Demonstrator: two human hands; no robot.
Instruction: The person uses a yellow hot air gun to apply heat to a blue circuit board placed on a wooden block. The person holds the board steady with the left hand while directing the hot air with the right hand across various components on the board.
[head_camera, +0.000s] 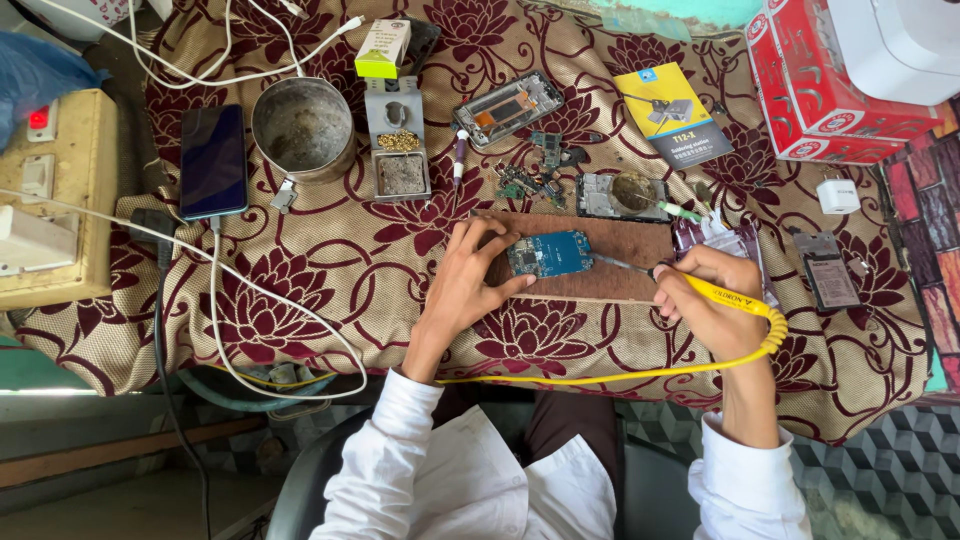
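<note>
Two hands are at work in the head view, both yours, over a table (330, 260) draped in a maroon flowered cloth. Your left hand (462, 280) lies with fingers spread and half curled, fingertips pressing the left edge of a small blue circuit board (549, 253) to pin it down; it does not close around anything. That board rests on a brown wooden board (630, 262) in the middle of the table. Your right hand (708, 300) is closed around the yellow handle of a soldering iron (690, 284), held like a pen, with the thin metal tip reaching left to the right edge of the circuit board. A yellow cord (600, 377) runs from the handle along the table's near edge.

Behind the wooden board lie loose phone parts (535, 170) and a stripped phone frame (508, 108). Further left stand a round metal bowl (302, 127), a metal tip-cleaner stand (398, 150) and a dark smartphone (212, 160) on a white cable. Red boxes (830, 90) sit at the far right corner.
</note>
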